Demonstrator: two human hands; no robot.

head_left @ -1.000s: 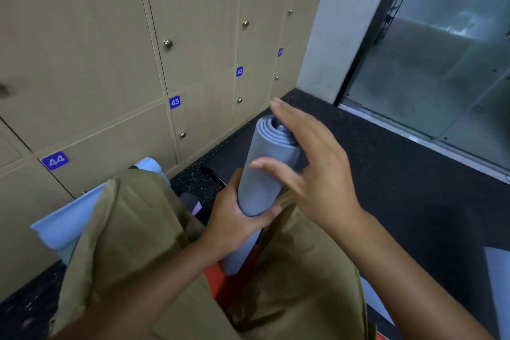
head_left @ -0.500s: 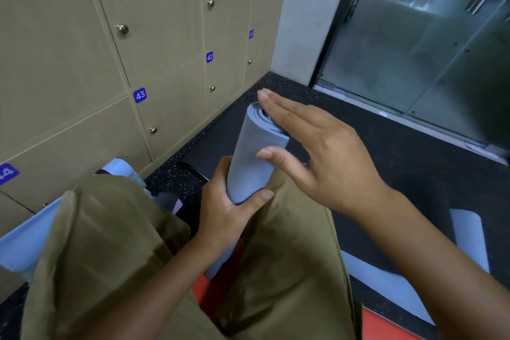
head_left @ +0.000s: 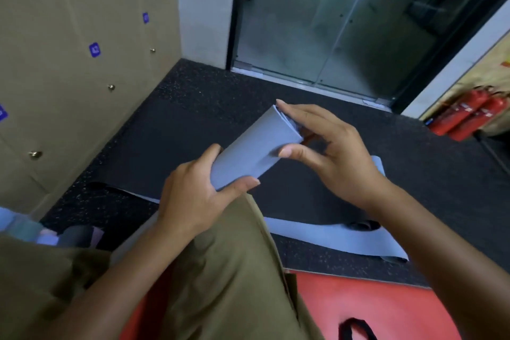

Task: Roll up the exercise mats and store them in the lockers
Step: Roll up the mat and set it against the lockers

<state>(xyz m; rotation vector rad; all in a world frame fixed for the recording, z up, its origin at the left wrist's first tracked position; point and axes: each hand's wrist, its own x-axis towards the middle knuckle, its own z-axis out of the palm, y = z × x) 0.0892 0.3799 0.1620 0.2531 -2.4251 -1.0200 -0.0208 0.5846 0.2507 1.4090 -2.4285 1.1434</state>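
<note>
Locker labels (head_left: 94, 50) too blurred to read; rolled mat's (head_left: 254, 152) lower end hidden behind left hand (head_left: 193, 199).

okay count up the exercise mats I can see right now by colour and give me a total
Grey-blue rolled mat, held in the left hand with the right hand at its end: 1
Black mat with light blue underside, flat on the floor: 1
Red mat: 1
Total: 3
</note>
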